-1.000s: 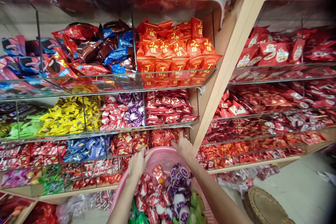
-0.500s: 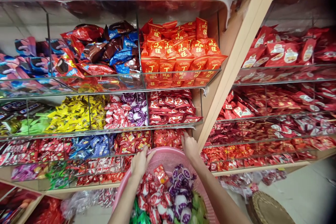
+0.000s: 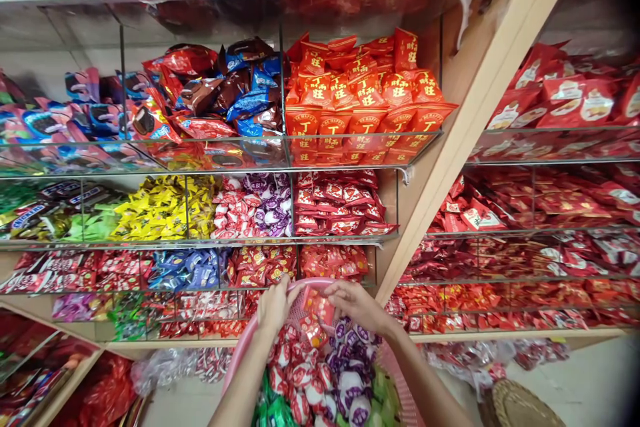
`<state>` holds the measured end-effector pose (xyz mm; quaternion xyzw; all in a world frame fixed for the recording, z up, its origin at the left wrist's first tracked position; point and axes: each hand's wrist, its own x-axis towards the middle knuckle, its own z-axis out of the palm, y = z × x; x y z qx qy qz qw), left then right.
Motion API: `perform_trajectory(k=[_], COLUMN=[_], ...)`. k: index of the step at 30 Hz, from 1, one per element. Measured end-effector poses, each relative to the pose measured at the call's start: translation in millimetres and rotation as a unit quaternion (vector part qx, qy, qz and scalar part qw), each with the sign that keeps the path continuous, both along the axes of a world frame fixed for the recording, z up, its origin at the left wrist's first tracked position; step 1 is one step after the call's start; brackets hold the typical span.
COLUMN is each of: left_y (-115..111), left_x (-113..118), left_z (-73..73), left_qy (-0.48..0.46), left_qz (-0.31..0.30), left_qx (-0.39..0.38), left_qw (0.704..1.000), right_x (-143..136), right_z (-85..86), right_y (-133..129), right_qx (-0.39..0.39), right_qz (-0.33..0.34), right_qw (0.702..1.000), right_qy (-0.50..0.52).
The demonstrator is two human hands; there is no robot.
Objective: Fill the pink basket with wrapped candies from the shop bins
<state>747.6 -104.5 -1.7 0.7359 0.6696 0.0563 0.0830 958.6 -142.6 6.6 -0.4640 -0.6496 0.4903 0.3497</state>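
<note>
Right fingers: curled loosely over a small red foil-wrapped sweet packet (image 3: 320, 307), low centre of the frame; the fingertips lie on the packet's right edge, though a firm pinch cannot be told.
Right hand (image 3: 357, 307): palm down above the far rim of the basket, forearm running to the lower right edge of the frame.
Left fingers: clenched around the far rim of the pink plastic mesh basket (image 3: 400, 387), thumb over the top of the rim.
Left hand (image 3: 274, 307): just left of the red packet, near it, forearm running down to the bottom edge.
Red packet: above the basket's back edge, between the two hands, in front of the lowest shelf row.
Basket contents: red-and-white wrapped sweets (image 3: 295, 373) on the left, purple-and-white wrapped sweets (image 3: 350, 380) in the middle, green wrapped sweets (image 3: 383, 393) at the right and bottom.
Nearest bin: red packets in a clear glass shelf compartment (image 3: 333, 260) directly above the hands.
Middle shelf: yellow wrapped sweets (image 3: 160, 210) left of centre, mixed red and purple ones beside them.
Upper shelf: orange-red packets with printed characters (image 3: 360, 97) centre, blue and brown packets (image 3: 225, 90) to their left.
Divider: pale wooden slanted post (image 3: 465, 120) right of centre.
Lower right corner: round woven wicker item (image 3: 525, 403) on the floor.
</note>
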Motion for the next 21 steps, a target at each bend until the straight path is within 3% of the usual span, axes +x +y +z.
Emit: perform_trajectory(k=[6, 10, 13, 17, 21], left_y=[0.7, 1.3, 1.1, 1.1, 1.7], left_x=[0.1, 0.5, 1.2, 2.0, 2.3], left_z=[0.2, 1.0, 2.7, 3.8, 3.3], left_qy=[0.008, 0.009, 0.012, 0.01, 0.009], left_qz=[-0.003, -0.007, -0.006, 0.001, 0.002], left_qx=[0.006, 0.005, -0.001, -0.009, -0.012], left_qw=[1.0, 1.0, 1.0, 1.0, 1.0], right_x=[-10.7, -8.4, -7.2, -9.5, -11.9], right_z=[-33.4, -44.2, -45.9, -39.8, -32.6], right_y=[3.5, 1.3, -1.5, -2.6, -3.5], right_qx=[0.018, -0.007, -0.018, 0.015, 0.016], right_qz=[-0.016, -0.033, -0.013, -0.004, -0.015], right_qw=[0.997, 0.991, 0.981, 0.944, 0.93], right_qy=[-0.074, -0.13, -0.194, -0.329, -0.367])
